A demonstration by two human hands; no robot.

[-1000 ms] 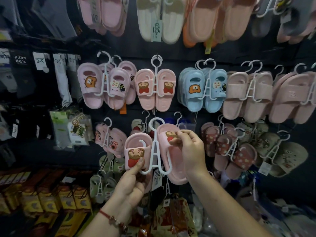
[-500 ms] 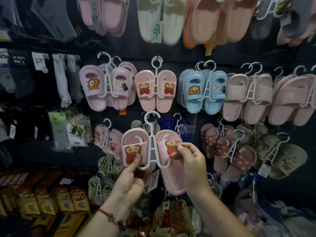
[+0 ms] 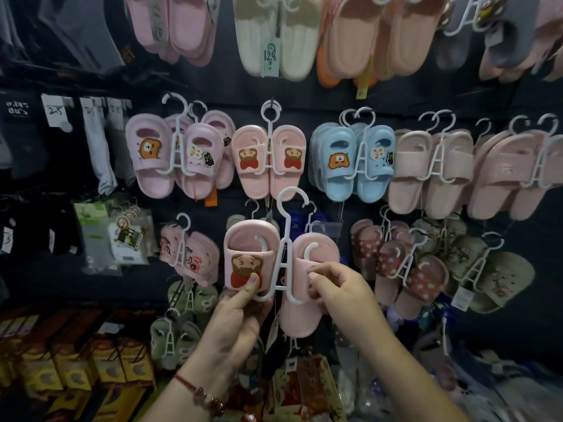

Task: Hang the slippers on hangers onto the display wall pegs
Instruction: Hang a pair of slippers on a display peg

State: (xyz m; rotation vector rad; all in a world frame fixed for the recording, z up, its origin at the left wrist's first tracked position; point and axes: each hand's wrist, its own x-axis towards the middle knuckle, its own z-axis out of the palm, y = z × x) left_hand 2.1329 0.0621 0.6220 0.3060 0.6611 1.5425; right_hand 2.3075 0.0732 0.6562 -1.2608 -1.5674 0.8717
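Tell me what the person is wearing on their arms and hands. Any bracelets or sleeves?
The left hand has a thin red string and a bracelet of dark reddish beads round its wrist. The right hand has no ring or bracelet that shows. Both forearms are bare as far as the picture goes: no sleeves, no gloves, no watch.

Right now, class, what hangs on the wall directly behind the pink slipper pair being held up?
Behind the held pink slippers, two white hanger hooks and some dark blue slippers peek out. The pegs and whatever hangs lower stay covered by the pair and both hands.
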